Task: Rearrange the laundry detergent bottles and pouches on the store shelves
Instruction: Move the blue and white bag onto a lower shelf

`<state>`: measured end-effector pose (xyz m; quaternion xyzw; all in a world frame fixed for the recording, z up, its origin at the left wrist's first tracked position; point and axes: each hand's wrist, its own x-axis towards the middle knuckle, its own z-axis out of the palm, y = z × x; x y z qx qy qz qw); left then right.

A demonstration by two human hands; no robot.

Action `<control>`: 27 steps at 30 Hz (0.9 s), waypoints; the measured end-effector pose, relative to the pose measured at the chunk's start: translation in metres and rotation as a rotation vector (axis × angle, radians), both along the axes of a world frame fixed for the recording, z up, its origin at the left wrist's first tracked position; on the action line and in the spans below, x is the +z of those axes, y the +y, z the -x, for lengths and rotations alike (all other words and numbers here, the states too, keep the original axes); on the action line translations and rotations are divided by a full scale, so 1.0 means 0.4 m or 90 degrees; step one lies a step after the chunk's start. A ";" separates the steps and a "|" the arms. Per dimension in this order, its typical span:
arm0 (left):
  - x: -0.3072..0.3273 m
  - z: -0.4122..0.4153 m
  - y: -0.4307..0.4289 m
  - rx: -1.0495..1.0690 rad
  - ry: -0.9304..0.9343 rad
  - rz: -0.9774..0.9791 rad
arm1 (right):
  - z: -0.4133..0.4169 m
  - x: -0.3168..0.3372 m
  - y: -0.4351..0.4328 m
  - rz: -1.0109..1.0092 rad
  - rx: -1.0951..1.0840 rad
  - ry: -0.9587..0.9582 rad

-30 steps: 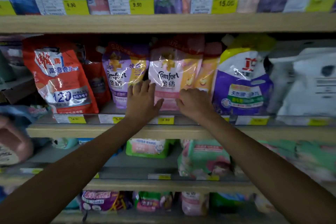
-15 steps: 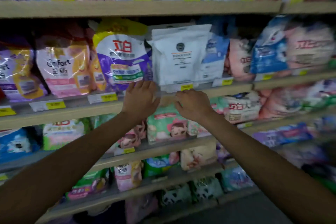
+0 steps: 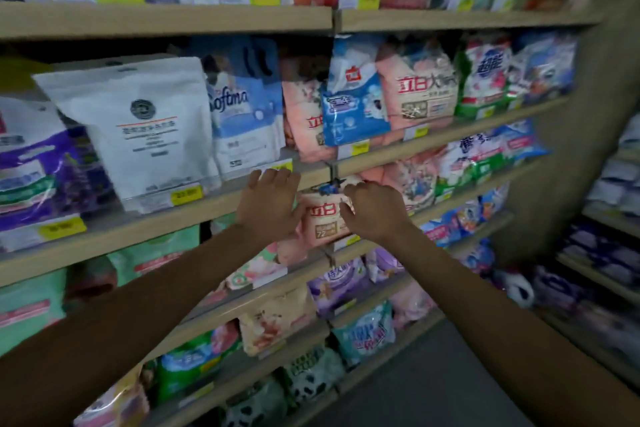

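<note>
A pink pouch [image 3: 323, 220] with red characters stands on the third shelf from the top, just right of the shelf joint. My left hand [image 3: 270, 201] is spread flat with its fingers up, at the pouch's left edge, and holds nothing. My right hand [image 3: 372, 208] has its fingers slightly curled and apart, with the fingertips at the pouch's upper right corner. Neither hand closes around the pouch. One shelf up stand a white pouch [image 3: 149, 128], a blue Softma pouch [image 3: 246, 114] and more pink pouches [image 3: 420, 90].
Wooden shelves [image 3: 166, 19] run left to right, packed with pouches and yellow price tags [image 3: 187, 193]. A small blue clip [image 3: 327, 188] sits at the shelf joint above the pink pouch. A beige end wall [image 3: 571, 163] closes the row; another rack [image 3: 602, 253] stands at right.
The view and both hands have swung right along the shelves, from the Comfort pouches past the white pouch to the pink pouch one shelf lower. Both hands stay empty.
</note>
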<state>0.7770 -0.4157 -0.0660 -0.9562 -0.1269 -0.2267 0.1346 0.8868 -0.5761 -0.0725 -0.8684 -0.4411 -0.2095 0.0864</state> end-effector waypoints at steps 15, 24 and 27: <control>0.089 -0.474 0.060 0.085 -0.110 0.051 | -0.548 0.124 -0.013 0.029 -0.046 -0.010; 0.117 -0.577 0.089 0.142 -0.169 0.293 | -0.742 0.128 0.124 -0.180 0.138 0.301; 0.108 -0.607 0.076 0.062 -0.239 0.563 | -0.768 0.124 0.162 -0.276 0.334 0.482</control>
